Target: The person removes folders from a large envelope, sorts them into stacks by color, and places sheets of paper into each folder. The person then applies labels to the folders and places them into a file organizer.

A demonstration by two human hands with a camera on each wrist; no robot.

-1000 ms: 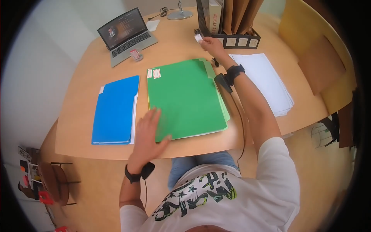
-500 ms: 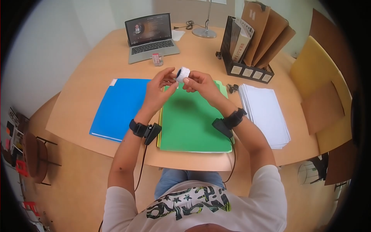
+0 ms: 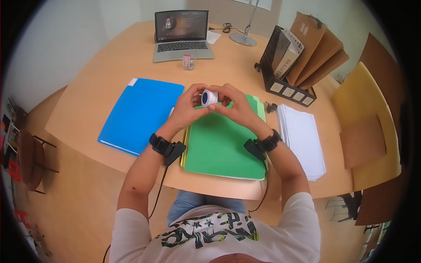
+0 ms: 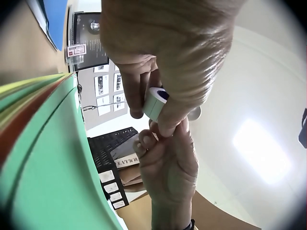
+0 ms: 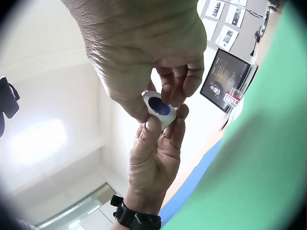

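A small white roll of labels (image 3: 209, 98) with a dark blue core is held up over the green folder (image 3: 223, 147). My left hand (image 3: 186, 108) pinches it from the left, and my right hand (image 3: 236, 104) grips its other side with thumb and fingers. Thin lines cross the outer surface of the label roll (image 4: 154, 106) in the left wrist view. From the right wrist, the open blue core of the roll (image 5: 162, 106) faces the camera, fingertips of both hands round its rim. Coloured folder edges show under the green one.
A blue folder (image 3: 140, 115) lies at left, a stack of white paper (image 3: 301, 144) at right with black binder clips (image 3: 271, 108) beside it. Farther back are a laptop (image 3: 182, 46), a small clear container with a red label (image 3: 188, 63), a black file holder (image 3: 291, 91) and a lamp base (image 3: 242, 39).
My right hand has brought the roll from beside the file holder to over the green folder. My left hand has risen off the folder and now holds the roll too. The head view has shifted.
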